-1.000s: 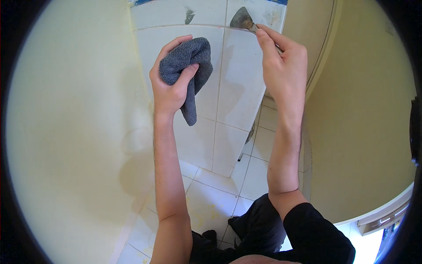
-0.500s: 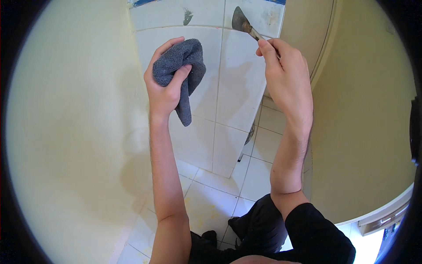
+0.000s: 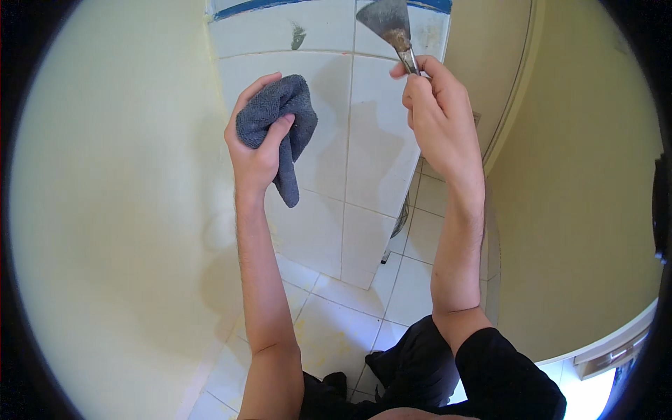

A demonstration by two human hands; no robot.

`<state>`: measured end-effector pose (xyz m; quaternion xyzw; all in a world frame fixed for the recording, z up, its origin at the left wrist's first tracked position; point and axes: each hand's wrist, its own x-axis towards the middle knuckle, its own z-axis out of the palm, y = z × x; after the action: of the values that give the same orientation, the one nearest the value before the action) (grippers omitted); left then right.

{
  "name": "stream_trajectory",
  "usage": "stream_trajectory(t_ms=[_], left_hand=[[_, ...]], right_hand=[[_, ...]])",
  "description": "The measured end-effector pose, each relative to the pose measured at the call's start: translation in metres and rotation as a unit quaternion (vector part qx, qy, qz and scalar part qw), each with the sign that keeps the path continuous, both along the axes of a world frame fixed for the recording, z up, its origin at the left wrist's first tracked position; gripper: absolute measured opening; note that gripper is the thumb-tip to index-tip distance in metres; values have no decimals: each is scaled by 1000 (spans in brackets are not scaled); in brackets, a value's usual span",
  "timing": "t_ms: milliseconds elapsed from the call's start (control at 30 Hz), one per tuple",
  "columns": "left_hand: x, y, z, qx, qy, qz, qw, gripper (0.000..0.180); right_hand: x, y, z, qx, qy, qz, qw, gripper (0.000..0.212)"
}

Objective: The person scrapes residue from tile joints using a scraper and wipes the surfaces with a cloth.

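Observation:
A bunched dark grey cloth [image 3: 299, 133] is gripped in my left hand [image 3: 253, 162], with my thumb pressed over its front and one end hanging down. My right hand [image 3: 448, 122] is closed around the handle of a putty knife [image 3: 389, 22], whose wide, stained metal blade points up and to the left. Behind both hands stands a white tiled wall [image 3: 280, 70]. A dark grey-green smudge [image 3: 298, 37] marks its upper tile, left of the blade. Both the cloth and the blade seem held off the tiles, though contact at the blade is hard to judge.
A blue strip [image 3: 259, 5] runs along the top of the tiles. Cream walls [image 3: 119, 196] [image 3: 581, 210] rise close on both sides. The tiled floor [image 3: 336, 325] has yellowish stains. Part of a round wire-like object [image 3: 401, 215] shows behind the tiled wall's right edge.
My right hand has turned the putty knife, so its blade now shows broader and more upright. The left hand with the cloth has shifted slightly down and left in the view.

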<state>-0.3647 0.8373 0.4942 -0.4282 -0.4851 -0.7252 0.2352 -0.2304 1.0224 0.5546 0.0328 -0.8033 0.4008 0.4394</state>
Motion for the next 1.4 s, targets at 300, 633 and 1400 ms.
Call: stream_trajectory(t_ms=[300, 633, 1400], left_hand=[[-5, 0, -4, 16, 16, 4, 1000, 44], [-14, 7, -9, -4, 19, -22, 1000, 45], [-16, 14, -13, -21, 17, -21, 999, 45]], right_hand=[[-1, -18, 0, 119, 0, -128, 985, 48], [-9, -23, -3, 150, 9, -154, 977, 49], [-40, -33, -14, 98, 47, -152, 982, 40]])
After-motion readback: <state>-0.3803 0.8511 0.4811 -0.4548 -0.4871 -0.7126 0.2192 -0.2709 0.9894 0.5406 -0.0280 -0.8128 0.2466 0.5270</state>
